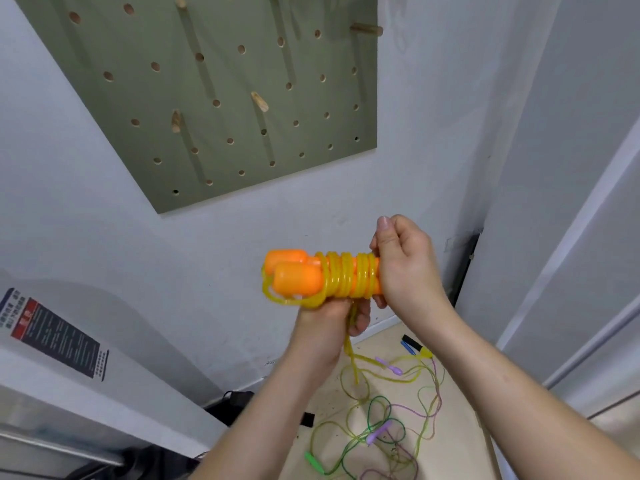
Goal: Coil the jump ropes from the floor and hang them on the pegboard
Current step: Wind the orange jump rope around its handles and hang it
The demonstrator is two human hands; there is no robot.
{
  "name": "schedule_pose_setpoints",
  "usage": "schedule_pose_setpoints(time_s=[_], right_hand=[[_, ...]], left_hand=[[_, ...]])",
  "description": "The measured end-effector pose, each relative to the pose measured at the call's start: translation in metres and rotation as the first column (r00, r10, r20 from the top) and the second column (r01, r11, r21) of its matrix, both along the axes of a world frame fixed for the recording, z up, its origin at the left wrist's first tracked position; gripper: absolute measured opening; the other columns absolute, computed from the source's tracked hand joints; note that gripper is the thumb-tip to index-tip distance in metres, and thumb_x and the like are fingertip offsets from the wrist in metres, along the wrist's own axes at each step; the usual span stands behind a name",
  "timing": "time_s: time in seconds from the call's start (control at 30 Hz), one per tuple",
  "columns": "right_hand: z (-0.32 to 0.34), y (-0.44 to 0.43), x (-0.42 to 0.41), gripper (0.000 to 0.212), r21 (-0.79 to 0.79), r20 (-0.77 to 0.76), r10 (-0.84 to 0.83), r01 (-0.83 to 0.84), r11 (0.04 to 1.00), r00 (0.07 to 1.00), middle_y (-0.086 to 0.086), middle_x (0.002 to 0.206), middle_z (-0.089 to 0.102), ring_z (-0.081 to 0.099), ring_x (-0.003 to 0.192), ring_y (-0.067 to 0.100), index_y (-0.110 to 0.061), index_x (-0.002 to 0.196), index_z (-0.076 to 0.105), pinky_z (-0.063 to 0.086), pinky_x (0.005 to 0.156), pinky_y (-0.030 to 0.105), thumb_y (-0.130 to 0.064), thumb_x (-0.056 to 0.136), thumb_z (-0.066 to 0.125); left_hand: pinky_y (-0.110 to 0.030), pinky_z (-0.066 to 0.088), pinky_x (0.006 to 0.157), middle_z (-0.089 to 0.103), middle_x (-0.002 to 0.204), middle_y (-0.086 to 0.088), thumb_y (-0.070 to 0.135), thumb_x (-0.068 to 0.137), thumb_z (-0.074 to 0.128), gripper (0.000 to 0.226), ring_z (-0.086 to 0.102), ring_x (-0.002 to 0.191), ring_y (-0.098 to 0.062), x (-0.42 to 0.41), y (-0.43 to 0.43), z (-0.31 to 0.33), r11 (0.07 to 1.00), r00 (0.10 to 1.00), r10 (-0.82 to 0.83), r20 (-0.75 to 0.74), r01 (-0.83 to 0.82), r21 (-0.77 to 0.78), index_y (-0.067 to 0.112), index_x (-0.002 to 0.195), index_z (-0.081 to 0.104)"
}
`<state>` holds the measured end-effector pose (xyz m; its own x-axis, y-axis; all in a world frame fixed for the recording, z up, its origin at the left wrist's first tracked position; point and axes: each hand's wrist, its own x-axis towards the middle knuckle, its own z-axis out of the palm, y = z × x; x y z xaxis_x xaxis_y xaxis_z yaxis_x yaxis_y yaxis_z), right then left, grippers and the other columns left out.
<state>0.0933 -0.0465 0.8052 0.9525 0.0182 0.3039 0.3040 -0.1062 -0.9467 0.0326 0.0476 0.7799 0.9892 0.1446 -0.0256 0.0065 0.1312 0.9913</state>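
An orange-handled jump rope is held chest-high in front of the wall, its two handles side by side with yellow cord wound around them in several turns. My left hand grips the bundle from below. My right hand is closed over the handles' right end, thumb up. A loose tail of the yellow cord hangs down to the floor. The green pegboard with wooden pegs hangs on the wall above. Tangled green and purple jump ropes lie on the floor below.
A black and blue handle lies near the wall corner. A grey door or panel stands at the right. A grey box with a printed label sits at the lower left, and a black object lies at the wall's foot.
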Motion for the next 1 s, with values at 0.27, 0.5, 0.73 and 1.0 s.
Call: schedule_pose_setpoints(time_s=[0.27,0.5,0.73,1.0], right_hand=[[-0.024,-0.007,0.014,0.024,-0.378,0.198,-0.188,0.251,0.891,0.962,0.011,0.074,0.055,0.047,0.067,0.033,-0.009,0.085,0.039,0.025,0.056,0.037,-0.023,0.103,0.033],[-0.028,-0.013,0.017,0.022,-0.548,0.243,-0.079,0.204,0.811,0.967,0.006,0.074,0.040,0.040,0.067,0.034,-0.013,0.083,0.029,0.026,0.060,0.036,-0.022,0.103,0.031],[-0.035,-0.024,0.008,0.027,-0.654,0.230,0.193,0.005,0.756,0.954,0.000,0.072,0.048,0.050,0.070,0.026,-0.017,0.078,0.041,0.034,0.063,0.035,-0.028,0.101,0.033],[-0.005,-0.026,-0.010,0.023,-0.196,0.097,0.282,-0.260,0.945,0.954,-0.008,0.061,0.055,0.050,0.054,0.003,-0.028,0.069,0.058,0.038,0.052,0.015,-0.031,0.090,0.049]], left_hand=[[-0.034,0.032,0.058,0.067,0.085,-0.011,0.030,0.100,0.038,0.022,0.062,0.080,-0.036,-0.018,-0.015,-0.007,0.154,0.978,-0.086,0.192,-0.178,0.972,0.015,0.113,0.049],[-0.018,0.012,0.045,0.046,0.040,0.004,0.020,0.042,0.088,0.042,0.043,0.029,-0.018,-0.021,-0.008,0.008,-0.288,0.971,-0.171,0.165,-0.209,0.935,0.024,0.077,0.065],[-0.021,0.031,0.040,0.058,0.064,0.007,0.040,0.084,0.058,0.021,0.054,0.056,-0.017,0.001,0.033,0.038,-0.235,0.867,-0.392,0.308,-0.418,0.878,0.026,0.070,0.064],[-0.015,0.042,0.056,0.064,0.054,0.011,0.018,0.092,0.059,0.021,0.052,0.049,-0.001,0.012,0.040,0.056,0.680,0.967,-0.252,-0.036,0.204,0.704,0.018,0.074,0.070]])
